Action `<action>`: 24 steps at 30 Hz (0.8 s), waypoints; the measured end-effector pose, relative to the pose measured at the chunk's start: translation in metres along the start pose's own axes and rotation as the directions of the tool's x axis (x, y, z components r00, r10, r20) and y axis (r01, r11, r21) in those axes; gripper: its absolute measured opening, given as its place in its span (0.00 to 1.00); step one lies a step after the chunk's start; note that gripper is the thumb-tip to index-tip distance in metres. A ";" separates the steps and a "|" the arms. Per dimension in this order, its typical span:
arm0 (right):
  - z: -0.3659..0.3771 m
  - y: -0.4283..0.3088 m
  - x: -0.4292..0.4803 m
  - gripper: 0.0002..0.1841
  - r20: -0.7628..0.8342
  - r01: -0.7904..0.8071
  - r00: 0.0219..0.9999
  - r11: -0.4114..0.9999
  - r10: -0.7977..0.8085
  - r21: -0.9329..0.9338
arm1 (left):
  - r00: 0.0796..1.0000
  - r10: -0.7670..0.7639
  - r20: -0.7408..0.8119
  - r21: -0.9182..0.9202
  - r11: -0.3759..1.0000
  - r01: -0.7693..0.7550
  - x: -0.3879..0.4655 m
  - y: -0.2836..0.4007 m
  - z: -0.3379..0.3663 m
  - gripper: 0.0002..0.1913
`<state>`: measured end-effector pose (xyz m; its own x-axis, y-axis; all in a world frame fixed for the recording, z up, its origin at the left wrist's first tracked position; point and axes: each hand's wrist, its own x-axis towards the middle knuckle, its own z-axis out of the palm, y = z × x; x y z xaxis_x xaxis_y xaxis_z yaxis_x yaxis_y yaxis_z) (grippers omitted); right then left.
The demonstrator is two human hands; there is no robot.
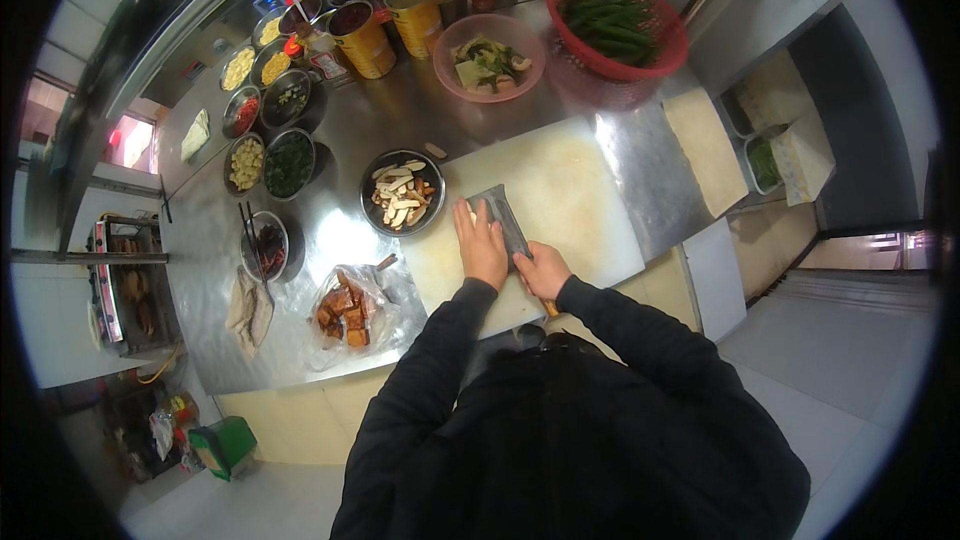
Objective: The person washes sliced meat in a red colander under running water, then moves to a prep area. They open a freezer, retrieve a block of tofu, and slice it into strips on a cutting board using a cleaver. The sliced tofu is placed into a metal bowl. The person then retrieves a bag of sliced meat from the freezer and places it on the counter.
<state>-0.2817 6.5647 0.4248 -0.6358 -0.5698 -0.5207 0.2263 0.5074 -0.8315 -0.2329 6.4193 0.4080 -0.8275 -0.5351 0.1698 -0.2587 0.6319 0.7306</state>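
Note:
A white cutting board [577, 187] lies on the steel counter in front of me. My right hand [543, 270] grips a cleaver [502, 219] near the base of its broad blade, its wooden handle showing below the hand. Left of the blade, my left hand [481, 243] lies palm down, fingers extended, over a pale piece of food [472, 211] that is mostly hidden. Whether the fingers grip it I cannot tell. Beside the board's left edge stands a steel bowl [439, 211] of pale sliced pieces, and one loose slice [435, 150] lies behind it.
A clear bag of brown chunks [346, 315] lies front left. Farther left are a bowl with chopsticks [264, 247] and a cloth [249, 311]. Small ingredient bowls line the back left. A pink bowl [489, 93] and a red basket of green peppers [667, 52] stand behind the board.

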 end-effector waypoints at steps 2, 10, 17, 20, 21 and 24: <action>-0.004 -0.020 -0.019 0.17 -0.005 0.011 1.000 1.000 -0.011 -0.012 | 0.999 0.033 -0.034 -0.048 0.998 -0.034 -0.005 0.009 -0.018 0.25; -0.025 -0.089 -0.006 0.12 0.209 -0.065 0.978 0.964 0.010 0.256 | 0.987 0.068 -0.143 0.103 0.993 -0.053 0.073 -0.045 -0.107 0.17; -0.084 -0.014 0.015 0.14 -0.084 -0.097 0.991 0.992 0.103 0.075 | 0.989 -0.137 -0.062 0.434 0.888 0.151 -0.004 -0.114 -0.159 0.11; -0.106 0.002 0.021 0.18 -0.206 0.053 0.962 0.861 -0.180 -0.506 | 0.994 -0.061 0.092 0.665 0.747 -0.016 -0.023 -0.135 -0.145 0.14; -0.107 0.001 0.021 0.16 -0.243 -0.029 0.952 0.736 -0.186 -0.677 | 0.992 -0.031 0.123 0.714 0.697 -0.066 -0.024 -0.140 -0.139 0.14; -0.081 -0.010 0.009 0.14 -0.234 0.056 0.769 0.428 -0.595 -0.902 | 0.954 -0.221 0.201 0.796 0.605 -0.028 -0.020 -0.144 -0.131 0.16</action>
<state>-0.3492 6.6066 0.4443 -0.7964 -0.5885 0.1392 -0.6045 0.7682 -0.2110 -0.1143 6.2654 0.3859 -0.8328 -0.5375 -0.1326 -0.5300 0.8433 -0.0894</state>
